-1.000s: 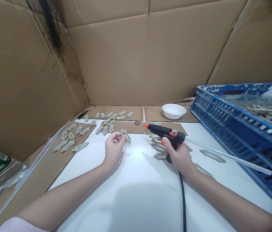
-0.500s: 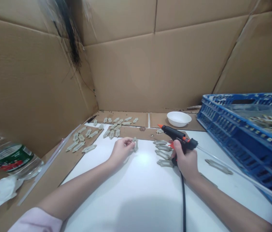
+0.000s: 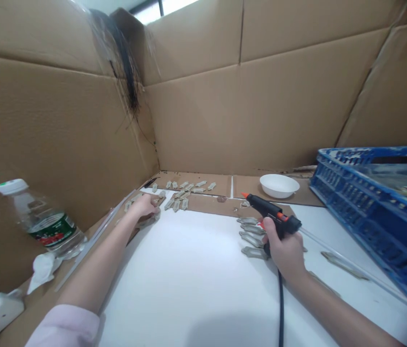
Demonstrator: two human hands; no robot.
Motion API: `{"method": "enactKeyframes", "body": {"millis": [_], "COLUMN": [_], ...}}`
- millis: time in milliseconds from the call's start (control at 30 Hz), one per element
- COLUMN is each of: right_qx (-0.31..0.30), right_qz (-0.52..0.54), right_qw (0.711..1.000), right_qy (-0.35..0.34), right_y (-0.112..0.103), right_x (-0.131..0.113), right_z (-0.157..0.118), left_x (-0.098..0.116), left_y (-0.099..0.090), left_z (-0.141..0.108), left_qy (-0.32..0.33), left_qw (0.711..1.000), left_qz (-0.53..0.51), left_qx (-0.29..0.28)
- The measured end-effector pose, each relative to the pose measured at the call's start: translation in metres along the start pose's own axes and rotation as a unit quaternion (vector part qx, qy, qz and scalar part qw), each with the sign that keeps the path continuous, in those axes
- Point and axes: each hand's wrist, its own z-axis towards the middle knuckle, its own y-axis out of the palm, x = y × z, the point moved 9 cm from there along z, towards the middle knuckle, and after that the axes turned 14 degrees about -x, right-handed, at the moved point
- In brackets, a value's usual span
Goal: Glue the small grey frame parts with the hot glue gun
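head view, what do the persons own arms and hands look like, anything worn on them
Both are bare human hands with no gloves. The left hand and left forearm lead back to a pale pink sleeve at the lower left. The right hand and right forearm show no sleeve in view. No ring or watch shows on either.

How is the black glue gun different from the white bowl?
The glue gun is black with an orange tip; the bowl is plain white. The glue gun is long and narrow; the bowl is round. The right hand grips the glue gun; the bowl rests on cardboard.
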Motion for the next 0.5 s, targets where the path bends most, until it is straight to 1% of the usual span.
{"method": "enactKeyframes", "body": {"millis": [100,200,267,300,333,367,400,433,500], "right_qx": [0.0,0.019,0.038,0.039,0.044,0.048,0.055,0.062,0.074], "right_qz": [0.012,0.057,0.093,0.108,0.12,0.132,0.142,0.145,0.149], "right_qw": [1.0,0.998,0.995,0.993,0.992,0.99,0.988,0.987,0.986], "right_qy": [0.005,-0.001,0.004,0.01,0.014,0.017,0.017,0.015,0.017], "right_y": [0.0,-0.002,-0.005,-0.005,-0.006,-0.007,-0.009,-0.011,-0.015], "right_x": [0.001,0.003,0.007,0.009,0.01,0.012,0.012,0.011,0.01], "right_z": [0.0,0.0,0.001,0.002,0.002,0.003,0.004,0.004,0.005], "left_x": [0.0,0.008,0.02,0.029,0.04,0.054,0.07,0.087,0.13], "left_y": [0.003,-0.005,-0.013,-0.015,-0.013,-0.006,0.006,0.024,0.07], "left_z": [0.002,-0.005,-0.014,-0.019,-0.025,-0.03,-0.036,-0.042,-0.06], "left_qy": [-0.014,-0.021,-0.017,-0.008,0.008,0.031,0.063,0.099,0.213], "left_qw": [0.999,0.995,0.989,0.986,0.983,0.981,0.98,0.979,0.962], "left_qz": [0.036,0.087,0.12,0.133,0.144,0.152,0.158,0.162,0.169], "left_qx": [0.01,0.043,0.082,0.102,0.114,0.115,0.102,0.078,-0.004]}}
